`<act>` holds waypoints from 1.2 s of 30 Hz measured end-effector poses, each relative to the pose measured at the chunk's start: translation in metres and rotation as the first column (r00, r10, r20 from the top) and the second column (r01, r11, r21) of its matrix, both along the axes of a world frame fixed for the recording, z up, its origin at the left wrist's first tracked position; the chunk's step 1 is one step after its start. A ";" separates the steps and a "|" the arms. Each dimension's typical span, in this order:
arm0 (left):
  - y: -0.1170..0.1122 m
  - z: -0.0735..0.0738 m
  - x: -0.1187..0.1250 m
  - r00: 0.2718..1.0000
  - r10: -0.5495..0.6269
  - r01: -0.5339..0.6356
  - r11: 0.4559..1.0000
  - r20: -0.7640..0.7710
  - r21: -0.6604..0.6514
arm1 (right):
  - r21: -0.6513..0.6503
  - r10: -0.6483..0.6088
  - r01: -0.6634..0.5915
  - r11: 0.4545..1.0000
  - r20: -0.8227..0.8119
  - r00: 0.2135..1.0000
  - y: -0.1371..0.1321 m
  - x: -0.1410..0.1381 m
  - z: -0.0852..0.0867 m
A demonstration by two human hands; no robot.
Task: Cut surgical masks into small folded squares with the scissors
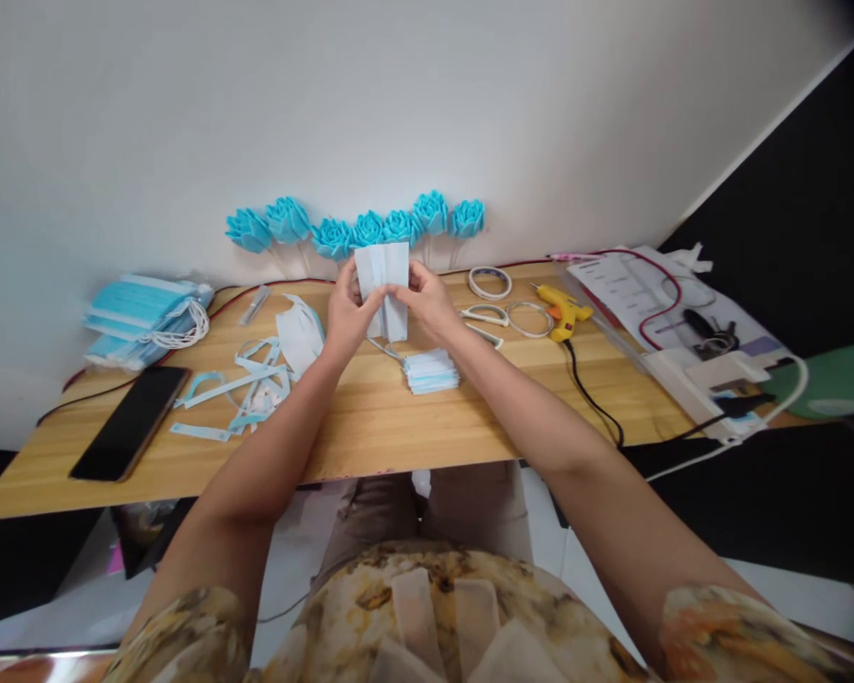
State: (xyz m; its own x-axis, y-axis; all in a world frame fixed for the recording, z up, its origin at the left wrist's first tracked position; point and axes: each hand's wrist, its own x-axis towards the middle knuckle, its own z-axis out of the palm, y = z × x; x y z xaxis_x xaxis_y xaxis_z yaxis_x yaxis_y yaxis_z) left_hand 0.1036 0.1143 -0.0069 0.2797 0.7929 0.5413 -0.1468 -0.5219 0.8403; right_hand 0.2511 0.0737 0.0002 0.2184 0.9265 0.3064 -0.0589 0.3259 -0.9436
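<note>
Between my two hands a white pleated sheet of mask fabric [391,263] is held upright above the table. My left hand [350,308] pinches its left edge, thumb across the front. My right hand [427,299] grips the right edge the same way, and the thumbs nearly meet at the middle crease. The fingers behind the sheet are partly hidden. Just below my right hand lies a small stack of folded light-blue pieces [431,371]. Left of my left wrist rests a loose white piece of fabric [300,334], next to cut blue and white strips [256,384].
Several blue fabric roses [368,229] on sticks lean along the wall. Face masks [139,313] and a phone [129,424] lie left. Scissors [485,315], a tape roll [490,282], a yellow glue gun [564,311] with its cord, papers [630,285] and a power strip [690,394] lie right.
</note>
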 end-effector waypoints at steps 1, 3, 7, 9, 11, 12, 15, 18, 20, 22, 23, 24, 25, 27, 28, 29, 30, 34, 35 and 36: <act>0.000 0.000 0.000 1.000 -0.003 0.003 1.000 -0.005 -0.003 | 0.002 -0.007 0.007 1.000 0.002 1.000 0.000 0.000 0.000; 0.001 -0.002 0.000 1.000 -0.011 0.011 1.000 -0.017 -0.009 | 0.000 -0.011 0.011 1.000 0.004 1.000 0.001 0.000 0.000; 0.009 -0.007 -0.002 0.999 0.007 -0.006 1.000 -0.038 0.015 | -0.017 0.025 -0.025 1.000 -0.001 1.000 0.000 0.003 0.001; 0.012 -0.009 -0.003 0.999 0.023 -0.022 0.999 -0.036 0.034 | -0.022 0.047 -0.047 0.999 0.000 0.999 -0.001 0.003 0.002; 0.013 -0.010 -0.003 0.999 0.032 -0.031 0.998 -0.034 0.046 | -0.019 0.055 -0.055 0.998 -0.003 0.998 -0.002 0.003 0.004; 0.013 -0.010 -0.003 0.999 0.036 -0.034 0.998 -0.037 0.048 | -0.017 0.056 -0.056 0.998 -0.005 0.998 -0.002 0.003 0.005; 0.010 -0.009 -0.003 0.998 0.036 -0.033 0.998 -0.060 0.046 | -0.021 0.035 -0.035 0.999 -0.010 0.999 -0.004 0.002 0.006; 0.007 -0.008 -0.002 0.998 0.013 -0.011 1.000 -0.069 0.029 | -0.040 -0.007 0.006 0.999 -0.019 1.000 -0.003 0.002 0.005; 0.006 -0.007 -0.002 0.999 -0.015 0.015 1.000 -0.049 -0.004 | -0.052 -0.023 0.021 0.998 -0.039 0.999 -0.003 0.002 0.004; 0.006 -0.006 -0.002 0.998 -0.056 0.054 0.997 -0.018 -0.061 | -0.058 -0.027 0.023 0.998 -0.070 0.997 -0.002 0.003 0.004; 0.007 -0.006 -0.003 0.997 -0.078 0.078 0.993 -0.004 -0.093 | -0.059 -0.028 0.023 0.998 -0.087 0.996 -0.002 0.003 0.004; 0.007 -0.006 -0.003 0.995 -0.102 0.101 0.987 0.004 -0.124 | -0.059 -0.028 0.022 0.998 -0.101 0.994 -0.002 0.003 0.005; 0.008 -0.006 -0.003 0.992 -0.123 0.122 0.981 0.007 -0.150 | -0.056 -0.028 0.022 0.998 -0.111 0.993 -0.002 0.003 0.005; 0.010 -0.008 -0.003 0.989 -0.149 0.148 0.973 0.005 -0.179 | -0.045 -0.020 0.015 0.999 -0.115 0.993 -0.003 0.003 0.006; 0.011 -0.009 -0.003 0.988 -0.153 0.151 0.972 0.004 -0.181 | -0.037 -0.010 0.006 0.999 -0.114 0.993 -0.003 0.004 0.006; 0.012 -0.010 -0.003 0.989 -0.148 0.147 0.973 0.007 -0.175 | -0.031 0.003 -0.006 0.999 -0.112 0.994 -0.004 0.004 0.005; 0.013 -0.012 -0.002 0.990 -0.137 0.137 0.977 0.013 -0.163 | -0.028 0.019 -0.022 0.999 -0.110 0.994 -0.004 0.004 0.005; 0.018 -0.015 -0.001 0.997 -0.069 0.072 0.994 0.030 -0.085 | -0.033 0.063 -0.067 0.997 -0.114 0.991 -0.005 0.003 0.004; 0.019 -0.014 -0.002 0.999 -0.043 0.045 0.997 0.029 -0.064 | -0.034 0.066 -0.070 0.997 -0.117 0.991 -0.005 0.003 0.004; 0.020 -0.014 -0.003 1.000 -0.008 0.009 0.999 0.025 -0.042 | -0.038 0.068 -0.073 0.997 -0.121 0.990 -0.006 0.002 0.004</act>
State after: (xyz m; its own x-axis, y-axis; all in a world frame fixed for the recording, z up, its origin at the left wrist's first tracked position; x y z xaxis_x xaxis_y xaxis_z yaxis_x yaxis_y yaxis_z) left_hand 0.1010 0.1344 -0.0209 0.2735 0.8126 0.5147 -0.1721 -0.4851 0.8574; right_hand 0.2532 0.0680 0.0046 0.1849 0.9523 0.2428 -0.1931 0.2775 -0.9411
